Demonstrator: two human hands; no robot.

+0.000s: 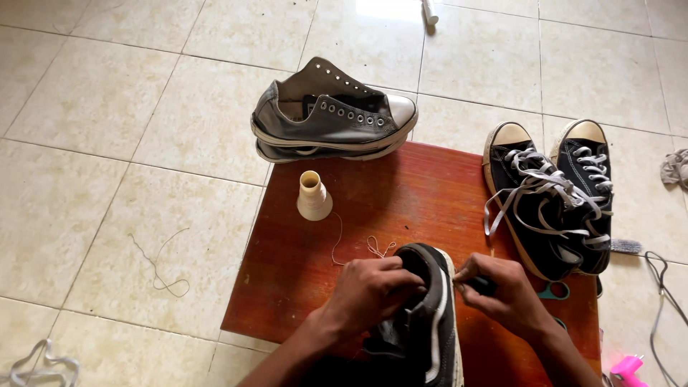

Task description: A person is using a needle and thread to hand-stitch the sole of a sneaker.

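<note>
reddish-brown wood, scuffed and glossy, makes up the low table [401,215] that carries the work. at its near edge a dark sneaker [423,322] with a white side stripe stands toe-up between both hands. the left hand [369,290] wraps the shoe's left side, fingers curled over the rim of the opening and closed on it. the right hand [502,290] sits against the shoe's right edge, its fingers pinched narrow around a small dark tool [481,285]; what kind of tool i cannot tell. a thin thread [358,247] trails from the shoe toward a cream cone of thread [314,196] standing upright near the table's left edge. 2 grey laceless sneakers [333,118], stacked, overhang the far edge. a pair of black laced sneakers [552,197] lies at the right edge, partly on the tiled floor [93,143]. teal scissor handles [553,290] peek out just beside the right hand.
</note>
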